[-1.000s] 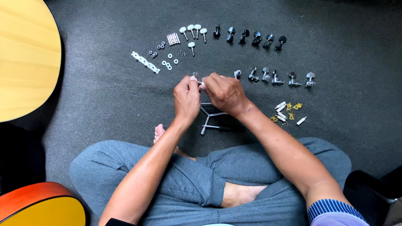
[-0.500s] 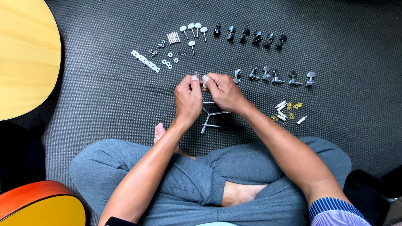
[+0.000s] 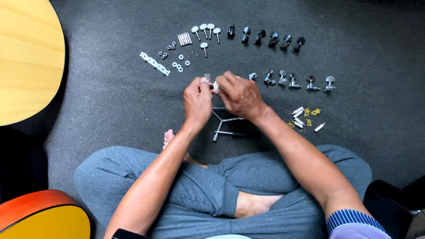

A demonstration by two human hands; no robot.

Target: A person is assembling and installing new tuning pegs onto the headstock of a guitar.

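We sit cross-legged on the dark grey carpet with both hands raised in front of us, meeting over a small silvery tuning peg with a pale knob. Our left hand pinches it from the left, fingers closed on it, and our right hand closes on its other end from the right, so the piece lies between the two sets of fingertips, touching both. It is too small and too covered for us to tell how its long axis runs, though it seems to lie roughly across, from one hand to the other. Neither hand is nearer: both are on it. Just below the hands a three-armed metal wrench rests on the carpet. To the right runs a row of chrome tuning machines, and beyond it a curved row of black tuning machines. Up left lie white bridge pins, small washers and a pale perforated strip. A yellow guitar body fills the far left.
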